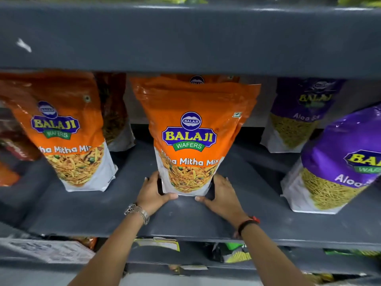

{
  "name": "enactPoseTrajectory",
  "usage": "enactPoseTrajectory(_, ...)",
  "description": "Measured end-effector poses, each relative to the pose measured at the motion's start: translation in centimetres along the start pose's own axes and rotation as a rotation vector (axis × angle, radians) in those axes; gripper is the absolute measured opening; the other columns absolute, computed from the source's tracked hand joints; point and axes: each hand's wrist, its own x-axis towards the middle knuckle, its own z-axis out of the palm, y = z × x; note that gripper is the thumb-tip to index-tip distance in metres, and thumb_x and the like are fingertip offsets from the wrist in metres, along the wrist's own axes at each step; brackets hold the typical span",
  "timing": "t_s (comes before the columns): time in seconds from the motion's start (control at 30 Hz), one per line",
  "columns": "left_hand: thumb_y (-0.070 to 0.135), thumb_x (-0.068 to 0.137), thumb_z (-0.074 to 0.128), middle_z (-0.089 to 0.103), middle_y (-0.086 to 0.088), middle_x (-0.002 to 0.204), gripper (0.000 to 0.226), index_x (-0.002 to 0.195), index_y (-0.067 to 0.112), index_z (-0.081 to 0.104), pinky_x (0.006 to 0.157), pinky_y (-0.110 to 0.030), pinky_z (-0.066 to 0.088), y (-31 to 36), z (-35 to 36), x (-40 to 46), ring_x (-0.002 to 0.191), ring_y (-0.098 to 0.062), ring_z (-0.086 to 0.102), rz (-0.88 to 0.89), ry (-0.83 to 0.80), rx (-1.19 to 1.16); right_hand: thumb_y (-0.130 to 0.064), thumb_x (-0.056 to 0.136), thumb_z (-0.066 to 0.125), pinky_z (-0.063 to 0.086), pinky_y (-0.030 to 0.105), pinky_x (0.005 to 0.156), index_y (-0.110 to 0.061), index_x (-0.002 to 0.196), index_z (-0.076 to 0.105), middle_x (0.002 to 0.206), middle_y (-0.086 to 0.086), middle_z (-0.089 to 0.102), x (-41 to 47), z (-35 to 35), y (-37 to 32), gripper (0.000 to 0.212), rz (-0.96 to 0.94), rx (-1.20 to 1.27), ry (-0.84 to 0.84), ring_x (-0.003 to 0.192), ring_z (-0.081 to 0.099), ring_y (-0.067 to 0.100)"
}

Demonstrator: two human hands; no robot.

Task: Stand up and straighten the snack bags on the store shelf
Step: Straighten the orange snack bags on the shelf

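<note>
An orange Mitha Mix snack bag (189, 129) stands upright in the middle of the grey shelf (123, 211). My left hand (152, 193) clasps its lower left corner and my right hand (222, 195) presses its lower right corner, thumbs at the bag's base. Another orange bag (196, 79) peeks out just behind it. A second orange Mitha Mix bag (66, 133) stands to the left, leaning a little. Two purple Aloo Sev bags are on the right, one near the front (338, 162) and one farther back (299, 114).
The underside of the shelf above (185, 38) hangs low over the bag tops. Darker red-brown bags (113, 112) sit behind the left orange bag. A lower shelf (185, 256) holds more packets. Bare shelf surface lies between the bags.
</note>
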Motion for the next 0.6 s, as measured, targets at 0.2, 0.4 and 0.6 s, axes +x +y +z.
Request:
enactPoseTrajectory(0.2,0.030,0.061,0.078,0.051,-0.008,0.129,0.075,0.122,0.018,0.038,0.104,-0.051,0.035,0.1,0.4,-1.5,0.128,-0.035,0.031,-0.048,-0.031,-0.008,-0.039,0.069,0.072,0.017,0.037,0.110,-0.016,0.115,0.043,0.119,0.006,0.058,-1.8,-0.1,0.2,0.058,0.048,0.008,0.024,0.115,0.048,0.025)
enactPoseTrajectory(0.4,0.034,0.062,0.077,0.051,-0.005,0.132,0.075,0.123,0.017,0.037,0.105,-0.049,0.030,0.4,0.6,-3.4,0.132,-0.037,0.026,-0.002,-0.038,0.073,-0.043,0.067,0.073,0.016,0.035,0.111,-0.021,0.118,0.040,0.123,0.002,0.055,-3.8,-0.5,0.0,0.065,0.059,0.022,0.016,0.119,0.045,0.021)
enactPoseTrajectory(0.6,0.034,0.064,0.076,0.049,-0.007,0.135,0.074,0.126,0.018,0.038,0.103,-0.048,0.034,0.4,0.5,-3.8,0.136,-0.034,0.021,-0.033,-0.018,0.040,-0.044,0.067,0.072,0.019,0.038,0.112,-0.021,0.118,0.042,0.124,0.001,0.057,-4.0,-0.5,-0.3,0.063,0.061,-0.003,0.049,0.118,0.048,0.022)
